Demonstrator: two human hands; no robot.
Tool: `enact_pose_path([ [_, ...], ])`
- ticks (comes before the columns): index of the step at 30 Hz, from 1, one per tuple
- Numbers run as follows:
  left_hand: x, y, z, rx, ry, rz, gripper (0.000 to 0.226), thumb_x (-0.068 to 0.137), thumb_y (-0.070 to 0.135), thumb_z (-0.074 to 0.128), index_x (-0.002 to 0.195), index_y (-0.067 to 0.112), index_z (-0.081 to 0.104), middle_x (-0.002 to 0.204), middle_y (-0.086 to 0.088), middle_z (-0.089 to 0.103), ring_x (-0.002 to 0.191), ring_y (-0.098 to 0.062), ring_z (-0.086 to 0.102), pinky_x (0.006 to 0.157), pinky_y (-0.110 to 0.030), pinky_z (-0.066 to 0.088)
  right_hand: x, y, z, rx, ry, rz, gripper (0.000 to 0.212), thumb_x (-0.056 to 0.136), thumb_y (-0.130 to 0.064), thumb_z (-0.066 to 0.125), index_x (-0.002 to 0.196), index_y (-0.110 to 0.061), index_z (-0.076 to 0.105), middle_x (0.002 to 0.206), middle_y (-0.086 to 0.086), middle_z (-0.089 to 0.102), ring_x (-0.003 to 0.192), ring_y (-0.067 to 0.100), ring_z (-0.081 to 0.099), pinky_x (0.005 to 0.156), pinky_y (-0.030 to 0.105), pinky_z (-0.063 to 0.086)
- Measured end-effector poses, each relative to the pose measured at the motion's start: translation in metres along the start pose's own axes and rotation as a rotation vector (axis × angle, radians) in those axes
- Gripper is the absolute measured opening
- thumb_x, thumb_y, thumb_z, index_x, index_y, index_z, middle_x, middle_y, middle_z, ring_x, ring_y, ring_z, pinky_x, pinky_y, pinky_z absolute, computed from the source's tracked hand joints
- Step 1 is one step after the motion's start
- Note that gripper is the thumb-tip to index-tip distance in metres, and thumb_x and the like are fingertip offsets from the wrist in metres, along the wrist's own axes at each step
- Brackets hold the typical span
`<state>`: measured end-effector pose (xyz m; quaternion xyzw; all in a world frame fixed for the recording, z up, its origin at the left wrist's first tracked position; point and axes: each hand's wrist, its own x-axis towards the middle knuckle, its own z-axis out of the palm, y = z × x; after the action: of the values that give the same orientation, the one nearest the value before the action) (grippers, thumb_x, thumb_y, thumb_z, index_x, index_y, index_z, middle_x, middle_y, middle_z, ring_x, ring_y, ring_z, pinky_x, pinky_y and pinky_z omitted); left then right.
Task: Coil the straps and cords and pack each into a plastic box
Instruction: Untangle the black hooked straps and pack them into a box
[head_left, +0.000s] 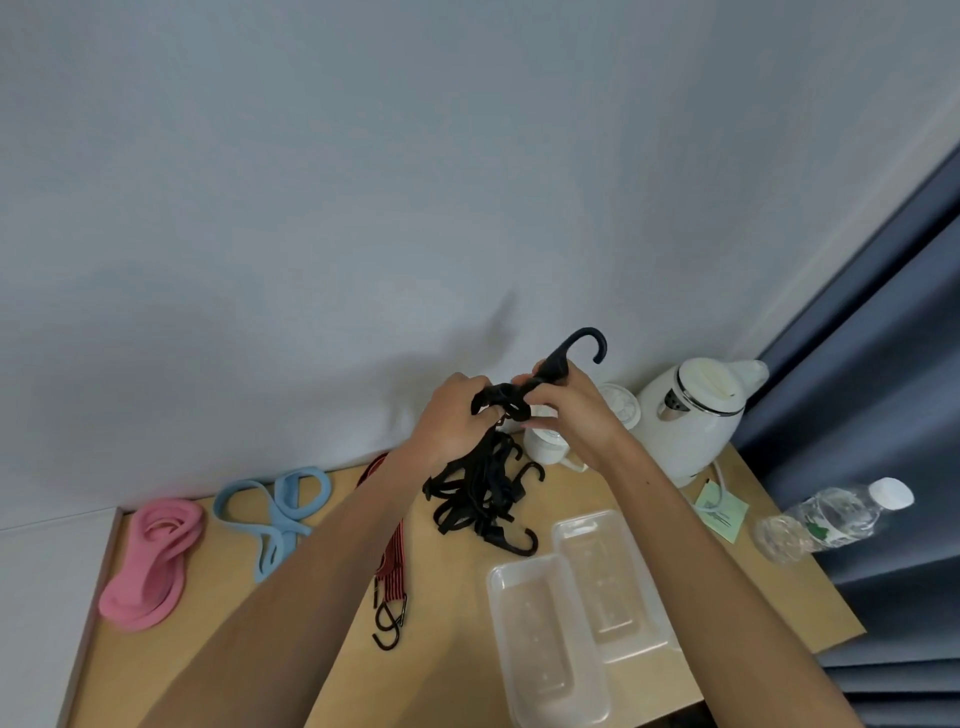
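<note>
Black is the colour of the cords (483, 493) I am watching: a bundle of thin elastic lines ending in curved plastic hooks, held up above the far middle of the table (447, 675). The left hand (452, 421) has its fingers curled round the top of the bundle, where the lines bunch into a knot-like clump. The right hand (571, 410) pinches one cord end between thumb and fingers just beside that clump, and the end's hook (592, 343) sticks up and out past the knuckles against the pale wall. Below the hands the rest hangs in loose tangled loops, with several hooks jutting to the right; I cannot tell whether the lowest loops touch the wood. Two clear plastic boxes lie side by side, both open at the top: the near box (506, 623) lies under the right forearm, and the far box (644, 597) touches its right side. A red-and-black striped cord (393, 561) lies stretched on the table, partly hidden by the left forearm, its metal hooks towards me. Further left lie a blue strap (280, 509) in loose loops and a pink strap (150, 561) in a flat coil. A white kettle (691, 415) stands at the back right, with a water bottle (831, 517) lying on its side at the table's right edge.
</note>
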<state>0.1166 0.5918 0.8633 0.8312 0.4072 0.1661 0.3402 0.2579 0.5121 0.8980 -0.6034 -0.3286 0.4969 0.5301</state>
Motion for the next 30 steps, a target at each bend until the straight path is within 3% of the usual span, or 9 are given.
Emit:
enact_pose_path([
  [5, -0.003, 0.004, -0.005, -0.099, -0.06, 0.033, 0.018, 0.096, 0.018, 0.049, 0.109, 0.01, 0.059, 0.101, -0.01, 0.062, 0.089, -0.023, 0.058, 0.078, -0.031, 0.045, 0.0, 0.005, -0.006, 0.168, -0.129, 0.043, 0.021, 0.08, -0.025, 0.059, 0.096, -0.012, 0.051, 0.093, 0.008, 0.06, 0.087, 0.02, 0.06, 0.075, 0.039, 0.054],
  [10, -0.001, 0.003, 0.0, -0.036, -0.073, 0.038, 0.016, 0.095, 0.019, 0.05, 0.106, 0.011, 0.059, 0.094, -0.007, 0.062, 0.081, -0.019, 0.056, 0.065, -0.02, 0.04, 0.0, 0.008, 0.004, 0.056, 0.077, 0.03, 0.035, 0.1, -0.038, 0.041, 0.099, -0.006, 0.057, 0.089, 0.008, 0.059, 0.085, 0.019, 0.062, 0.065, 0.03, 0.056],
  [14, -0.005, 0.0, 0.002, -0.093, -0.131, -0.007, 0.016, 0.097, 0.027, 0.049, 0.105, 0.015, 0.056, 0.082, 0.001, 0.059, 0.072, -0.015, 0.056, 0.06, -0.019, 0.041, -0.001, 0.01, 0.001, -0.127, 0.077, -0.012, 0.033, 0.099, -0.039, 0.043, 0.111, -0.018, 0.066, 0.105, -0.004, 0.064, 0.11, 0.011, 0.058, 0.091, 0.032, 0.048],
  [16, -0.005, -0.005, 0.002, -0.078, -0.104, -0.049, 0.017, 0.097, 0.029, 0.049, 0.1, 0.014, 0.057, 0.078, -0.002, 0.061, 0.069, -0.02, 0.06, 0.06, -0.028, 0.048, -0.004, 0.009, 0.0, -0.199, 0.026, -0.084, 0.028, 0.099, -0.035, 0.045, 0.116, -0.026, 0.065, 0.116, -0.009, 0.062, 0.117, 0.002, 0.052, 0.098, 0.025, 0.04],
  [19, -0.002, -0.01, 0.001, 0.192, -0.089, -0.082, 0.024, 0.097, 0.031, 0.045, 0.104, 0.012, 0.058, 0.087, -0.008, 0.065, 0.076, -0.026, 0.063, 0.067, -0.039, 0.051, -0.008, 0.004, 0.004, -0.245, -0.02, -0.194, 0.025, 0.098, -0.024, 0.048, 0.118, -0.023, 0.064, 0.117, -0.011, 0.059, 0.108, -0.009, 0.054, 0.086, 0.01, 0.042],
  [23, 0.001, 0.0, -0.001, 0.693, -0.169, 0.04, 0.024, 0.099, 0.027, 0.043, 0.109, 0.011, 0.057, 0.097, -0.007, 0.062, 0.087, -0.026, 0.062, 0.069, -0.034, 0.045, -0.002, 0.009, 0.013, -0.481, 0.01, -0.182, 0.026, 0.095, -0.033, 0.051, 0.112, -0.023, 0.068, 0.115, 0.002, 0.055, 0.111, 0.005, 0.048, 0.098, 0.023, 0.039],
  [25, 0.001, 0.006, 0.001, 0.772, -0.211, 0.018, 0.021, 0.098, 0.021, 0.043, 0.107, 0.01, 0.059, 0.094, -0.007, 0.059, 0.088, -0.025, 0.062, 0.07, -0.033, 0.045, -0.002, 0.007, 0.018, -0.527, -0.005, -0.179, 0.026, 0.095, -0.034, 0.051, 0.108, -0.021, 0.07, 0.107, 0.009, 0.055, 0.101, 0.006, 0.046, 0.092, 0.015, 0.036],
  [28, 0.001, 0.001, 0.005, 0.622, -0.187, -0.086, 0.02, 0.097, 0.019, 0.042, 0.1, 0.008, 0.059, 0.085, -0.005, 0.054, 0.081, -0.024, 0.061, 0.064, -0.03, 0.043, -0.007, 0.0, 0.023, -0.54, -0.091, -0.234, 0.025, 0.097, -0.03, 0.049, 0.103, -0.02, 0.071, 0.085, 0.0, 0.054, 0.085, 0.003, 0.05, 0.076, 0.006, 0.036],
  [30, 0.002, -0.01, 0.005, 0.312, -0.113, -0.183, 0.025, 0.098, 0.029, 0.043, 0.095, 0.009, 0.059, 0.08, -0.005, 0.057, 0.067, -0.02, 0.057, 0.058, -0.029, 0.042, -0.006, 0.001, 0.021, -0.424, -0.065, -0.17, 0.026, 0.098, -0.032, 0.047, 0.097, -0.017, 0.069, 0.092, 0.001, 0.06, 0.087, 0.005, 0.057, 0.075, 0.01, 0.041],
])
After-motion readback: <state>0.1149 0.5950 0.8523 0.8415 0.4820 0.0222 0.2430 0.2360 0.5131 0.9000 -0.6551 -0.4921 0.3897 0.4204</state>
